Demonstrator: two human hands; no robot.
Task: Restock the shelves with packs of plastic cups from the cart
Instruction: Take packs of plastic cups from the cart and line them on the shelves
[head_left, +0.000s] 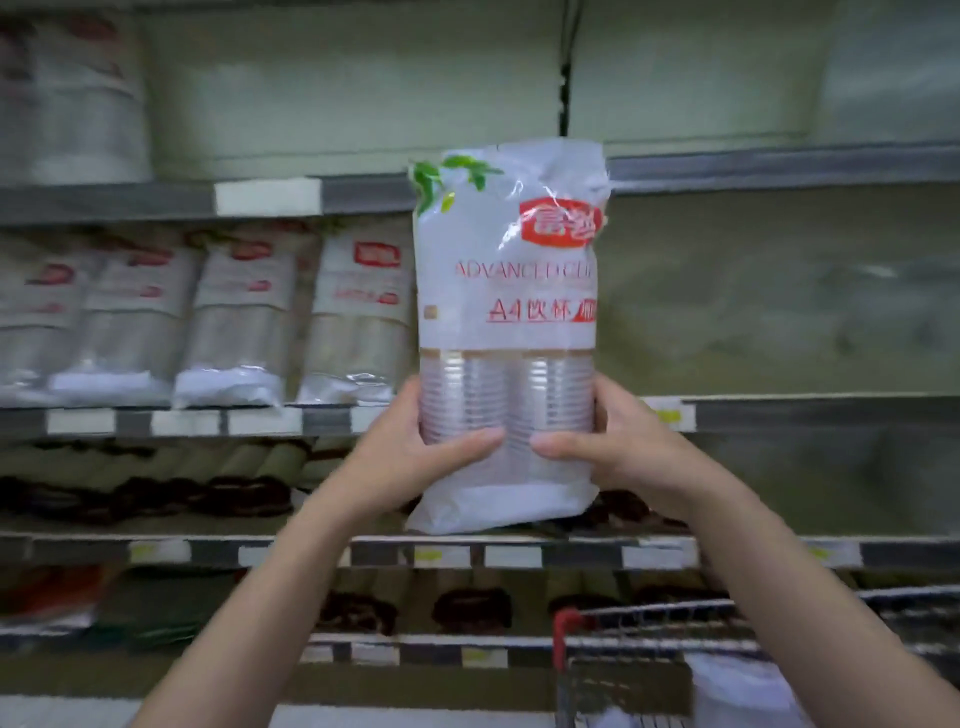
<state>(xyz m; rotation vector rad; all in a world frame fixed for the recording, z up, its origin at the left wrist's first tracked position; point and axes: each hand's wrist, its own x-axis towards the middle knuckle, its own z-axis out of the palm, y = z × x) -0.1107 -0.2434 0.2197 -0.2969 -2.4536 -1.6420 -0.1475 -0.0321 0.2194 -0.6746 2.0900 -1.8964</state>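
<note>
We hold the pack (506, 332) upright before the shelf (779, 415), left hand (410, 457) and right hand (618, 447) clamped on its clear base; above our fingers: "ADVANCED CUP", "A4", red logo.

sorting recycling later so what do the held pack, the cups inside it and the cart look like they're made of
Held pack: thin glossy plastic film, white-printed above and clear below; it crinkles and glints.
Cups: clear ribbed plastic, seen through the film in two nested stacks.
Cart: apparently metal wire, silvery, with a red, probably plastic, corner piece; blurred, so uncertain.
</note>
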